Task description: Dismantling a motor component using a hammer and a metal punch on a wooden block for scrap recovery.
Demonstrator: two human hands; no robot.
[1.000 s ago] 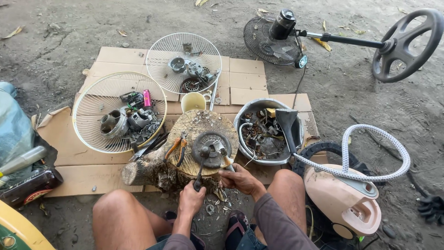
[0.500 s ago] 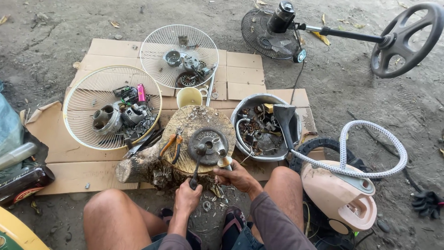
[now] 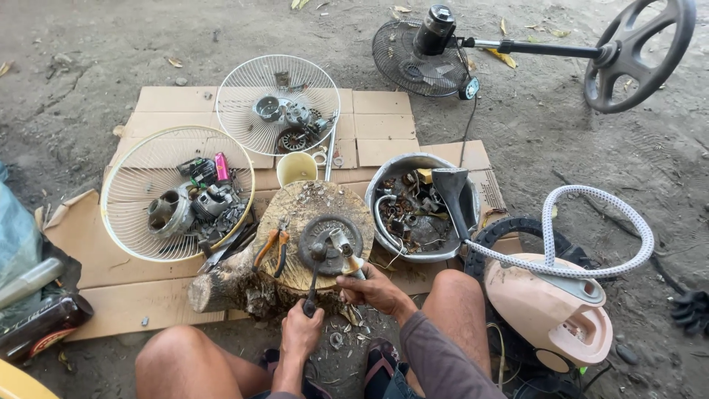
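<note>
A round dark metal motor part [image 3: 329,243] lies on top of a wooden stump [image 3: 299,244]. My left hand [image 3: 303,330] grips the dark handle of a hammer [image 3: 313,281] whose head rests on the motor part. My right hand [image 3: 375,289] holds a chisel-like tool [image 3: 344,250] with a pale handle, its tip set against the part. Orange-handled pliers [image 3: 271,246] lie on the stump to the left of the part.
Two fan guards [image 3: 164,192] [image 3: 278,103] on flattened cardboard [image 3: 384,127] hold small parts. A yellow cup [image 3: 296,167], a metal basin of scrap [image 3: 418,210], a pink steam appliance with hose [image 3: 561,307], a fan on a stand [image 3: 432,48] and bottles [image 3: 37,318] surround me.
The view has shifted slightly. Both hands stay at the motor part with the hammer and chisel; the hammer head now rests on the part.
</note>
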